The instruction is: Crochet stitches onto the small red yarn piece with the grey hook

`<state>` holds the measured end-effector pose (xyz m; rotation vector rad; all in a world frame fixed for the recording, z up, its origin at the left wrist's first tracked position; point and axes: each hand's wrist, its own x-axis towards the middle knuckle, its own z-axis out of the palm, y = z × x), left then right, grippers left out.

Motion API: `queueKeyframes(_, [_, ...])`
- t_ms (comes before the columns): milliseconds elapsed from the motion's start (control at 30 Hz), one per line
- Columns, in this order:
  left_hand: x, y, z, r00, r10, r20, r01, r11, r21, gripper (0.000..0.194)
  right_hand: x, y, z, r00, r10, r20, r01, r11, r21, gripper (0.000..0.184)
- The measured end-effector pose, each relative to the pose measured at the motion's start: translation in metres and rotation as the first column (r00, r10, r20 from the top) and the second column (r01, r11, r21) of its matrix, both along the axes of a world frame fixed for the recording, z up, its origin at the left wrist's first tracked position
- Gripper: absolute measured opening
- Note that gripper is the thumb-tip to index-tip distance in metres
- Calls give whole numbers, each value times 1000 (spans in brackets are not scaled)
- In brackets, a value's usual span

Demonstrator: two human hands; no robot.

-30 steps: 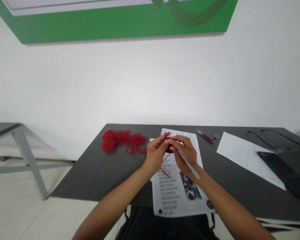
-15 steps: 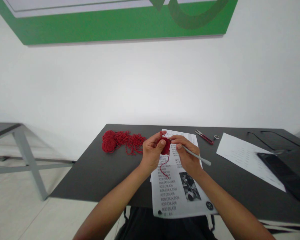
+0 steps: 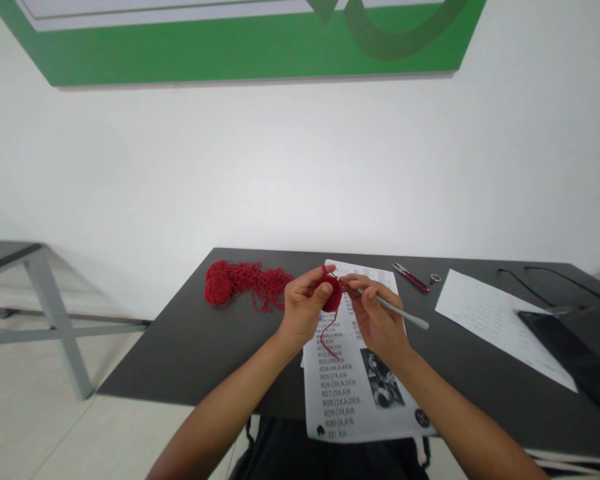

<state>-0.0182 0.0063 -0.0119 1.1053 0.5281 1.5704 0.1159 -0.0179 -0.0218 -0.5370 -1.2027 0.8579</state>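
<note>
Between thumb and fingers, my left hand (image 3: 304, 303) pinches a small round red crochet piece (image 3: 333, 295), and red yarn runs over its raised index finger. A loose yarn tail (image 3: 325, 340) dangles from the piece over the printed sheet. My right hand (image 3: 377, 313) grips a crochet hook (image 3: 403, 312) with a grey handle, its thin metal tip at the upper edge of the piece. Whether the tip sits inside a stitch is too small to tell. Left of my hands lies a red yarn ball (image 3: 219, 283) with a tangle of loose yarn (image 3: 260, 283).
Under my hands a printed pattern sheet (image 3: 340, 407) overhangs the front edge of the dark table (image 3: 190, 360). To the right lie red thread snips (image 3: 411, 277), a small ring (image 3: 435, 278), another paper (image 3: 480, 313), eyeglasses (image 3: 527, 287) and a black phone (image 3: 570, 353).
The hook's handle has swung slightly right and down, and my right hand has turned with its thumb raised. My left hand keeps its hold on the crochet piece. The view has shifted slightly.
</note>
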Motion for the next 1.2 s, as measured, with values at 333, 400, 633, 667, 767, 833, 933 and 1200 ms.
queueKeyframes(333, [-5, -1, 8, 991, -91, 94, 94, 995, -29, 39, 9, -10, 4, 882, -292, 371, 208, 946, 249, 18])
queueKeyframes(400, [-6, -2, 10, 981, -147, 124, 155, 986, -56, 38, 8, -11, 4, 888, -288, 358, 208, 947, 246, 17])
queueKeyframes(633, [-4, -5, 13, 939, -272, 210, 300, 947, -114, 40, 6, -13, 6, 911, -251, 326, 194, 961, 199, 21])
queueKeyframes(667, [-4, -5, 13, 931, -287, 226, 320, 939, -123, 40, 6, -13, 5, 916, -247, 315, 193, 962, 194, 20])
queueKeyframes(767, [-5, -6, 16, 907, -305, 291, 365, 913, -183, 41, 5, -13, 4, 937, -206, 283, 168, 974, 150, 19])
queueKeyframes(833, [-6, -7, 17, 895, -308, 324, 391, 889, -236, 43, 4, -12, 3, 963, -130, 234, 111, 990, 91, 21])
queueKeyframes(933, [-7, -8, 17, 888, -321, 330, 414, 872, -263, 45, 2, -7, 6, 996, 38, 77, -36, 999, -22, 26])
queueKeyframes(1200, [0, -2, 3, 950, -298, 90, 307, 943, -130, 41, 8, 8, 9, 953, 278, -123, -298, 935, -193, 33])
